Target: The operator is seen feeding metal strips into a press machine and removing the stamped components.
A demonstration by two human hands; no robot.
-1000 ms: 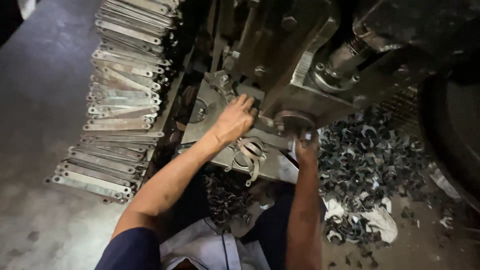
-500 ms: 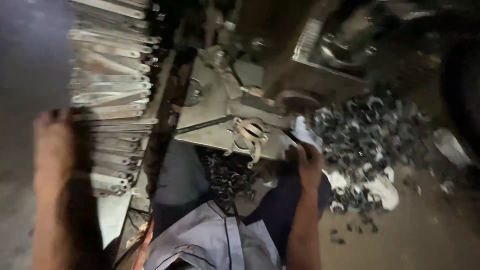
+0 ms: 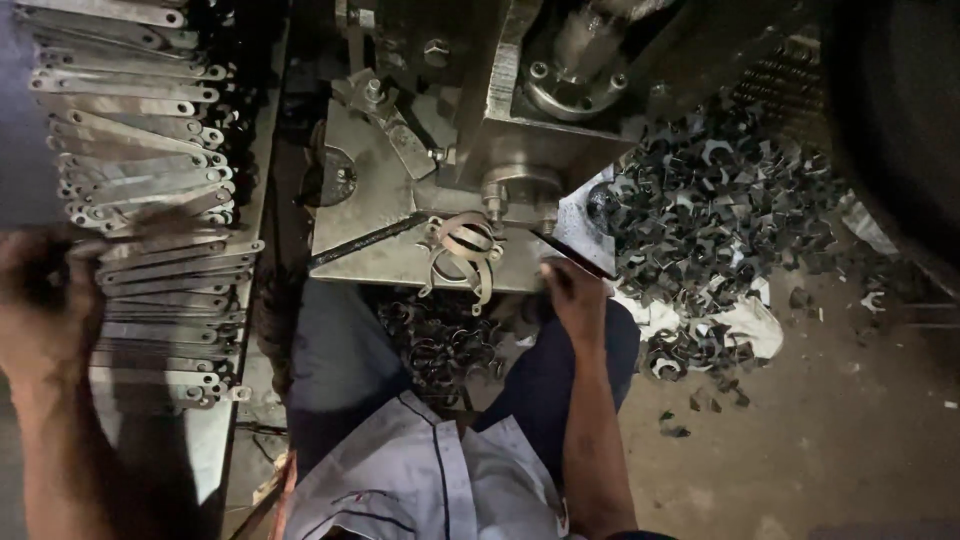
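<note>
Left hand [image 3: 45, 300] is out at the far left, blurry, resting on the stack of flat metal strips [image 3: 150, 180] laid side by side on the bench [image 3: 215, 450]. Fingers look curled over the strip ends, but it's too smeared to tell whether it's actually gripping one or just lying on them. Right hand [image 3: 575, 295] is at the front edge of the press plate [image 3: 370, 215], right at its lower right corner, fingers bent down against the edge. Can't make out whether there's anything pinched in it, since the fingertips are hidden in shadow.

Just left of that hand, a curved stamped metal piece [image 3: 462, 255] sits on the plate, hanging a bit over the front edge, directly under the round punch [image 3: 515, 190] of the big machine block [image 3: 570, 90]. Below the plate, between the person's knees, there's a dark heap of similar curved pieces [image 3: 440, 345]. Off to the right, a much bigger pile of scrap cut-outs [image 3: 720, 210] spreads over the floor [image 3: 830, 420], with a white rag [image 3: 745, 325] lying at its near edge. Light striped shirt [image 3: 420, 480] fills the bottom of the view.
</note>
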